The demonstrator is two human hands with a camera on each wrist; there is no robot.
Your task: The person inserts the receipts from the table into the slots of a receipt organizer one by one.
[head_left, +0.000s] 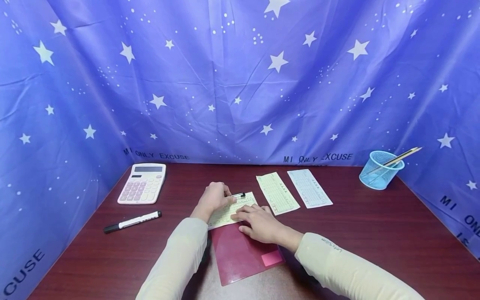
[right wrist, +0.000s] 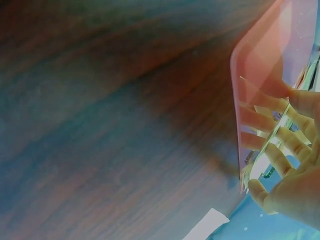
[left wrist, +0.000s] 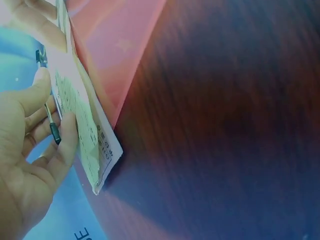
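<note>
On the table lies a glossy red clipboard (head_left: pixel 243 254) with a pink label (head_left: pixel 272 258). Printed slips (head_left: pixel 225 216), pale yellow-green with a white one beneath, lie across its far end. My left hand (head_left: pixel 214 201) is at the far edge, thumb and fingers about a thin metal clip (head_left: pixel 240 195) with black ends. In the left wrist view, the thumb lies on that clip (left wrist: pixel 54 129), and the slips' (left wrist: pixel 80 110) corners fan slightly apart. My right hand (head_left: pixel 260 223) rests on the slips and clipboard with fingers spread; the right wrist view shows them mirrored in the glossy surface.
Beyond my right hand lie a yellow-green slip (head_left: pixel 278 193) and a pale blue slip (head_left: pixel 309 188). A calculator (head_left: pixel 142 183) and a black-and-white marker (head_left: pixel 133 221) are at left. A blue mesh cup (head_left: pixel 380 173) with pencils (head_left: pixel 403 155) stands back right, before a starry curtain (head_left: pixel 240 83).
</note>
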